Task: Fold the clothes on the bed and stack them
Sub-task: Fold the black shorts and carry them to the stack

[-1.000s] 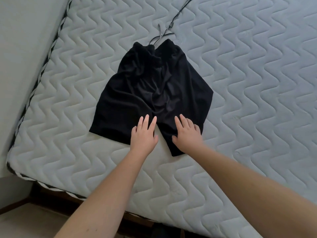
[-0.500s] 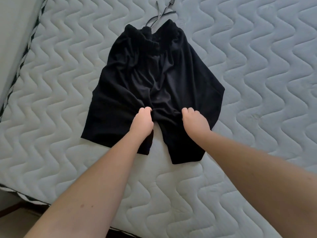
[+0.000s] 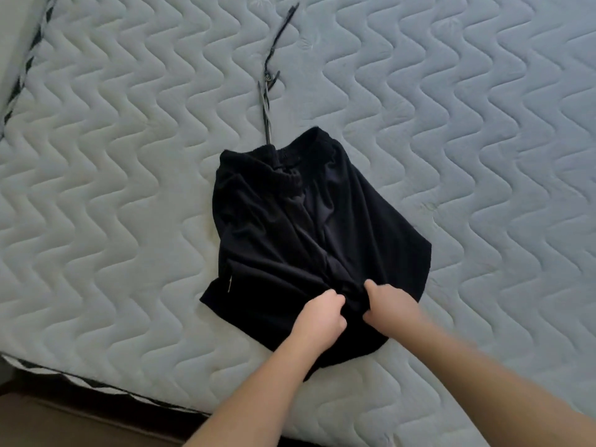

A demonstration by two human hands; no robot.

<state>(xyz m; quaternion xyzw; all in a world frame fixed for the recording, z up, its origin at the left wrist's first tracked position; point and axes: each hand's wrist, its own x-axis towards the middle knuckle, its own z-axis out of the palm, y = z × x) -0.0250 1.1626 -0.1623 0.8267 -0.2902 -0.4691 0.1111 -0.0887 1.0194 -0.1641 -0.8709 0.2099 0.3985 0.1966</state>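
In the head view we see a pair of black shorts [image 3: 300, 227] lying on the bed [image 3: 129, 188], waistband away from us, with a dark cord [image 3: 269, 82] stretching beyond the waistband. Our left hand [image 3: 317, 321] and right hand [image 3: 392, 306] are at the near middle of the shorts, close together. The fingers [image 3: 335, 298] of both are curled and hold bunched fabric there.
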